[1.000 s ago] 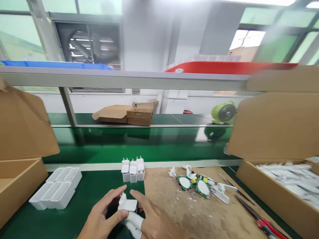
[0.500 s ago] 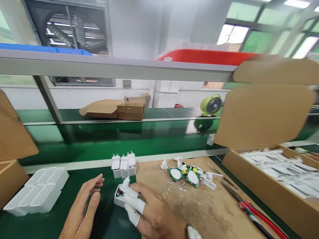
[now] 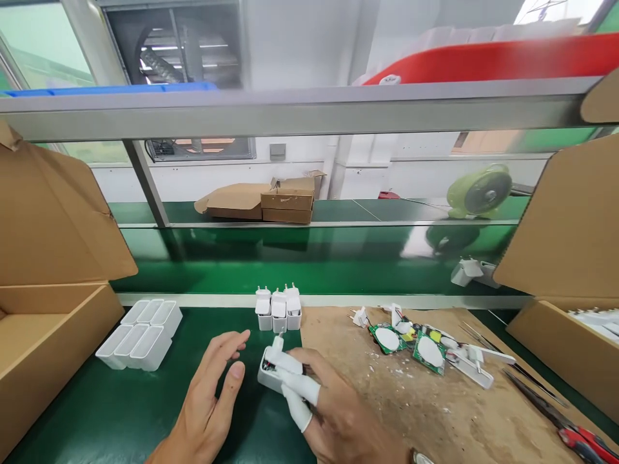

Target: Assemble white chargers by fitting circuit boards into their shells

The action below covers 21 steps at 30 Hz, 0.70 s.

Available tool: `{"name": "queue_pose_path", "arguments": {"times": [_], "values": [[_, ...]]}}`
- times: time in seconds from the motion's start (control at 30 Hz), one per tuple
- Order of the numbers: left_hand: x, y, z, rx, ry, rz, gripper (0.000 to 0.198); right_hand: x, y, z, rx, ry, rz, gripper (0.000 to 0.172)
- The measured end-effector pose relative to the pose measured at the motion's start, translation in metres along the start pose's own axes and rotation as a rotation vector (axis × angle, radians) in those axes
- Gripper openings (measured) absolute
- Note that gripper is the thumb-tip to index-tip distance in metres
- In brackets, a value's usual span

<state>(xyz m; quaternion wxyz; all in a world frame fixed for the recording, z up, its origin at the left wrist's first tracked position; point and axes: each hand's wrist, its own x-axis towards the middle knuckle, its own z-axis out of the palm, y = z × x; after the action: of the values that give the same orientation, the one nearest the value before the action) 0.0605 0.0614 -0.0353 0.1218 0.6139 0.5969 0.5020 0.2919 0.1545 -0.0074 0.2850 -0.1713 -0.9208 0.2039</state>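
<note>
Head view: your right hand [image 3: 338, 412], fingertips in white cots, pinches open white charger shell [image 3: 271, 374] on green mat [image 3: 120, 412], near centre. Your left hand [image 3: 210, 399] lies just left of shell, fingers spread, holding nothing. Three assembled plugs [image 3: 279, 309] stand just beyond. Empty white shells [image 3: 140, 334] sit at left; circuit boards [image 3: 411, 345] on brown board [image 3: 411, 412] at right; red-handled pliers [image 3: 575, 438] near right.

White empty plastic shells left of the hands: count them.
6. The white empty plastic shells sit in one block on the green mat: three in the far row, three in the near row, beside the cardboard box.
</note>
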Motion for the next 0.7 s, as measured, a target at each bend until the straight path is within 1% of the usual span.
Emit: {"name": "queue_pose_path", "arguments": {"times": [0.07,0.1,0.17,0.23,0.33,0.4,0.43,0.5,0.57,0.63,0.7], "values": [[0.002,0.002,0.001,0.01,0.007,0.093,0.04,-0.001,0.001,0.002,-0.045,-0.101,0.021,0.041],[0.003,0.003,0.003,0.014,0.004,0.158,0.041,-0.001,0.003,0.005,-0.064,-0.13,0.025,0.039],[0.004,0.005,0.007,0.034,-0.024,0.284,0.041,-0.004,0.007,0.011,-0.07,-0.132,0.033,0.04],[0.005,0.007,0.01,0.064,-0.06,0.336,0.038,-0.006,0.01,0.017,-0.057,-0.094,0.026,0.045],[0.005,0.01,0.012,0.054,-0.076,0.278,0.031,-0.011,0.011,0.021,-0.068,-0.002,0.002,0.051],[0.005,0.012,0.012,0.014,-0.064,0.221,0.027,-0.012,0.009,0.021,-0.063,0.067,0.04,0.048],[0.005,0.012,0.012,0.0,-0.065,0.197,0.026,-0.012,0.007,0.019,-0.047,0.079,0.07,0.046],[0.004,0.011,0.012,-0.012,-0.075,0.158,0.023,-0.009,0.003,0.016,-0.02,0.046,0.097,0.041],[0.003,0.009,0.013,-0.013,-0.092,0.134,0.022,-0.005,0.0,0.011,-0.03,0.007,0.062,0.033],[0.002,0.008,0.014,-0.014,-0.102,0.124,0.021,-0.002,-0.002,0.009,-0.05,0.005,0.031,0.029],[0.002,0.006,0.014,-0.012,-0.104,0.121,0.02,-0.001,-0.003,0.009,-0.069,0.033,0.034,0.028]]}}
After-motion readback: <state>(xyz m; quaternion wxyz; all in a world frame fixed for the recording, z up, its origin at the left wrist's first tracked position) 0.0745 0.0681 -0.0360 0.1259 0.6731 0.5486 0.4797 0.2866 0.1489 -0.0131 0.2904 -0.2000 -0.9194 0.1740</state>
